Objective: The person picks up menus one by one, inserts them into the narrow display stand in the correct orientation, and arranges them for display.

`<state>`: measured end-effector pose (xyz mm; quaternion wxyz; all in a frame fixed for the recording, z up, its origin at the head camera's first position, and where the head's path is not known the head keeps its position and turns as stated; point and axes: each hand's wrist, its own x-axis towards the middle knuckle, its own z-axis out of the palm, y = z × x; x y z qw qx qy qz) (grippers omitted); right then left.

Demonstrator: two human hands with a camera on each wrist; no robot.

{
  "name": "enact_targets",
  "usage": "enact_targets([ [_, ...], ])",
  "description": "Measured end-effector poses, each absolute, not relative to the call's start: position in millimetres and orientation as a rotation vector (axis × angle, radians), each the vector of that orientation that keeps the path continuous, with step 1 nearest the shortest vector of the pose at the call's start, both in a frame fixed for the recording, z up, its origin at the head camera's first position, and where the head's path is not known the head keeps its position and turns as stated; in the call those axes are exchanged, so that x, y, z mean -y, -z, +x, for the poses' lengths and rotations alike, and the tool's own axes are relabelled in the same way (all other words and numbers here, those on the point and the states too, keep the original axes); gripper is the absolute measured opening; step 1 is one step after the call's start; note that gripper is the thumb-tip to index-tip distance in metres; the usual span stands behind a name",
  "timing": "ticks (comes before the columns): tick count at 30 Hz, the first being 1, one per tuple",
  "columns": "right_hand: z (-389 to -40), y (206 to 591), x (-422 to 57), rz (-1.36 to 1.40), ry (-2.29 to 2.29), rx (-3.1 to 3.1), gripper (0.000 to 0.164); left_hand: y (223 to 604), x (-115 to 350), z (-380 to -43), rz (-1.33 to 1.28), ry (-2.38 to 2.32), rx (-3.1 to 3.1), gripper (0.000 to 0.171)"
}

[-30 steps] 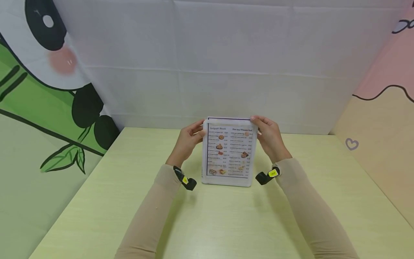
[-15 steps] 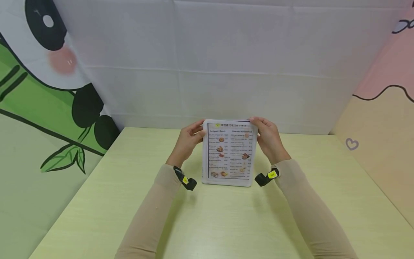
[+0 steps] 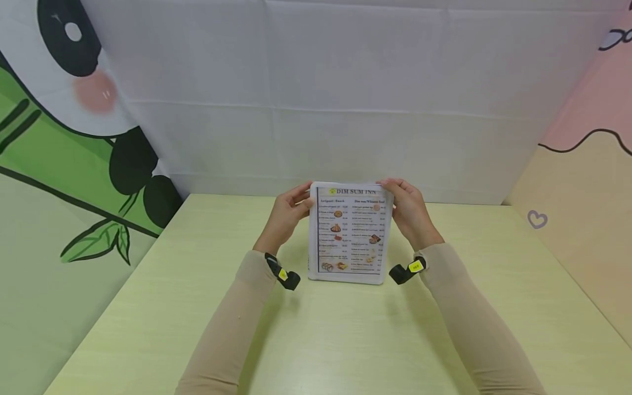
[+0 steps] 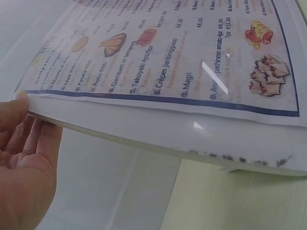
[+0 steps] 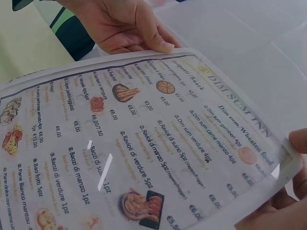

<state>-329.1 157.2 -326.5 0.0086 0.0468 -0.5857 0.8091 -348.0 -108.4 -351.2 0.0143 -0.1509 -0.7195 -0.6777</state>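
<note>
A printed menu sheet (image 3: 351, 233) headed "DIM SUM INN" sits inside a clear, white-edged menu holder (image 3: 345, 278), which stands nearly upright on the table. My left hand (image 3: 283, 218) grips the holder's left edge near the top; in the left wrist view its thumb lies on the front, with the fingers behind. At the upper right corner my right hand (image 3: 412, 214) pinches the holder, thumb and fingers on either side. In the right wrist view the sheet's heading lies just below the holder's top edge. Dark scuffs mark the holder's side edge (image 4: 240, 158).
The pale yellow-green table (image 3: 326, 340) reaches back to a white cloth backdrop (image 3: 355, 109). Painted side panels stand at the left, with a green plant and cartoon figure (image 3: 94, 181), and at the right, in pink and peach (image 3: 577, 219). Each wrist wears a black camera mount (image 3: 283, 274).
The menu sheet has slid down into the holder, so its heading now shows and its top no longer sticks out. My right hand has lowered slightly; the left hand has kept its place.
</note>
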Motion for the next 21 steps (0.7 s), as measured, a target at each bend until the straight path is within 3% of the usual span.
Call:
enact_targets([
  [21, -329.1, 321.6, -156.8, 0.123, -2.575, 1.815, 0.009, 352.8, 109.7, -349.9, -0.466, 2.104, 2.242, 0.049],
])
